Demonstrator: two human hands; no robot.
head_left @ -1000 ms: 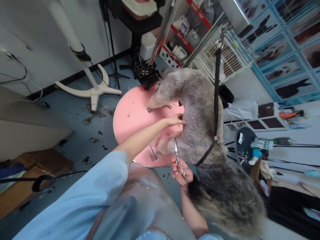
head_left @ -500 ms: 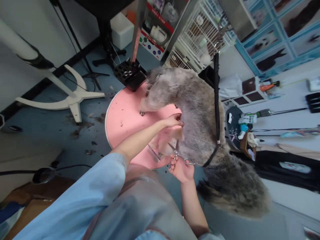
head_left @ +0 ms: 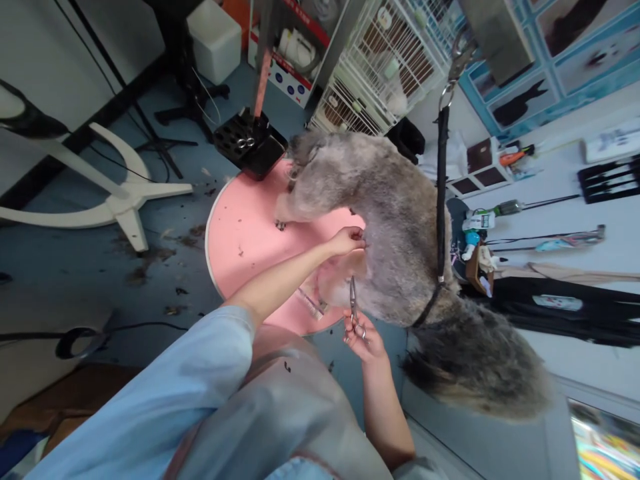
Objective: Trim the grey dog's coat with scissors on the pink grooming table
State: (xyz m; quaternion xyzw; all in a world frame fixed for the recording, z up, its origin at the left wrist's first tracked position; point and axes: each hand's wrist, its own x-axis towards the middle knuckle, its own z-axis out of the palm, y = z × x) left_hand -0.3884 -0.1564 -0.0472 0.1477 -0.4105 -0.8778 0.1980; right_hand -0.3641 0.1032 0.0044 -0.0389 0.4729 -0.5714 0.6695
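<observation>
A grey dog stands on a round pink table; a black strap loops round its neck. My left hand reaches across to the dog's side, its fingers curled together against the coat. What lies between those fingers, if anything, is hidden. In my right hand I hold metal scissors by the finger rings. Their blades are closed together and point away from me, by the lighter fur of the dog's near leg. A metal comb rests on the tabletop below my left forearm.
A black tool holder is attached at the table's far edge, beside an upright post. White wire cages stand behind. On the left are a white stand base and hair clumps on the floor.
The scissor blades have gone from spread to closed, and the scissors have turned to point more straight ahead. My left hand stays at the dog's side. The view has shifted slightly.
</observation>
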